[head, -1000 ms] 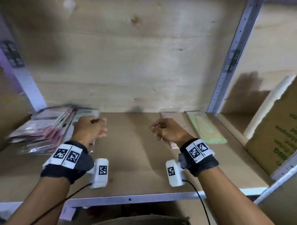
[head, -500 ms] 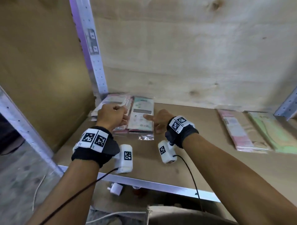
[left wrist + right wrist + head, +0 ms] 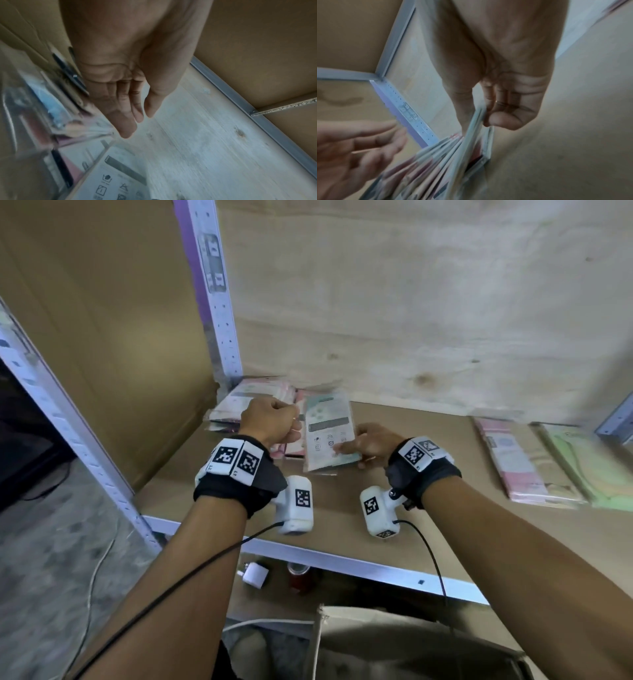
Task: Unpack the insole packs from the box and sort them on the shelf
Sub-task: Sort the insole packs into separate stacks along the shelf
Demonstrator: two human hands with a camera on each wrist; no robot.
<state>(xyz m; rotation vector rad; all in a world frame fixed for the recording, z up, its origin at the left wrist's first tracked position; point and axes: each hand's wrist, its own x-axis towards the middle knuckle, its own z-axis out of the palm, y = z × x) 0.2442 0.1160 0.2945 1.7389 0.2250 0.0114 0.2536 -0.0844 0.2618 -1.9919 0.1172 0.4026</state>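
A stack of insole packs [image 3: 246, 398] lies in the back left corner of the shelf [image 3: 339, 498]. My right hand [image 3: 342, 448] pinches the near edge of a pale green printed pack [image 3: 327, 426] on top of it. In the right wrist view the thumb and fingers of my right hand [image 3: 479, 121] grip that edge, and several packs [image 3: 445, 162] fan out below. My left hand [image 3: 294, 426] hovers beside the stack. The wrist views show this left hand [image 3: 139, 124] with loose, fairly straight fingers, holding nothing [image 3: 359, 142]. A printed pack [image 3: 113, 182] lies under it.
A pink pile [image 3: 513, 463] and a green pile [image 3: 599, 470] of packs lie at the right of the shelf. A perforated metal post [image 3: 212, 285] and a cardboard side panel [image 3: 120, 337] close the left. An open box [image 3: 394, 645] sits below the front rail [image 3: 359, 570].
Both hands moved from the shelf's middle to the left corner stack. My right hand went from touching the pale green pack to pinching its near edge. The left hand stays beside the stack.
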